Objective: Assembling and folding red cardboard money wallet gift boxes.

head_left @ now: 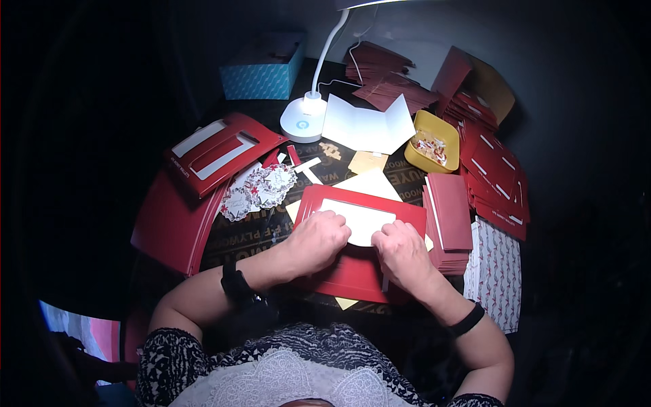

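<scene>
The person before us wears a broad black wristband [237,282] behind the fingers of the bare left hand [317,235], a slimmer black band [468,319] behind those of the bare right hand [407,256]. Farther back from the fingers, dark sleeves [173,359] carry a mottled pale print; white patterned lace [285,381] covers the chest.

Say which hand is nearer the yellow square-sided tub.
Right. The right hand is below and slightly left of the tub in the picture; the left hand is farther, toward lower left.
</scene>
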`<state>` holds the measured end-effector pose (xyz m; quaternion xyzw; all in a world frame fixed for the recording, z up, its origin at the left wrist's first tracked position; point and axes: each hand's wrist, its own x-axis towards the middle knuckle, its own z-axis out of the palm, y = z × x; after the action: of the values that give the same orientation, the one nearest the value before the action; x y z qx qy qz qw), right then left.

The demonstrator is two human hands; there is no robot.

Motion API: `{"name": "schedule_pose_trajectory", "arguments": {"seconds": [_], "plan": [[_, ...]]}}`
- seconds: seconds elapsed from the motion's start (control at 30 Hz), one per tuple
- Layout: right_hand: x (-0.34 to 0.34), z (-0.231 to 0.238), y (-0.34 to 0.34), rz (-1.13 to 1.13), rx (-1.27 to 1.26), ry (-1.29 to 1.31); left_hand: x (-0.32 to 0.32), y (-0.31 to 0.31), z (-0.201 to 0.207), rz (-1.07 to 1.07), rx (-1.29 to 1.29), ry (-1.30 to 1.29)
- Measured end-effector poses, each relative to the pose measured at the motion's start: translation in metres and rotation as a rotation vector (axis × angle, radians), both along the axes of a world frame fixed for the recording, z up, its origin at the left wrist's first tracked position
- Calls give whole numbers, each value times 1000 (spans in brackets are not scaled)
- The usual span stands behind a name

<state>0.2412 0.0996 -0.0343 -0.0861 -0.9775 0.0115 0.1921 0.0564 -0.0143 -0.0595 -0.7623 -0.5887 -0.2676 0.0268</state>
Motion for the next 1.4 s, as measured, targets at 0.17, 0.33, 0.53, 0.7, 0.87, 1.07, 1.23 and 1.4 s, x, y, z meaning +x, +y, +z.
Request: {"name": "schedule_pose_trajectory", "arguments": {"seconds": [0.17, 0.33, 0.53, 0.7, 0.87, 1.07, 1.23, 1.4], "plan": [[-5, 5, 14, -44, -239, -68, -10, 16, 9, 53, -257, -117], [-17, 24, 24, -243, -598, -383, -15, 29, 24, 100, -528, -184], [-23, 20, 30, -358, -681, -422, -14, 36, 28, 96, -578, -185], [-29, 15, 31, -408, -532, -477, -9, 34, 34, 205, -589, 3], [-30, 15, 37, -369, -435, -568, -22, 36, 43, 152, -647, 10], [-22, 5, 47, -248, -454, -460, -34, 38, 38, 108, -731, -67], [-23, 9, 48, -283, -479, -556, -32, 37, 43, 118, -727, -142], [-23, 13, 45, -276, -425, -581, -30, 35, 46, 64, -588, -6]]}}
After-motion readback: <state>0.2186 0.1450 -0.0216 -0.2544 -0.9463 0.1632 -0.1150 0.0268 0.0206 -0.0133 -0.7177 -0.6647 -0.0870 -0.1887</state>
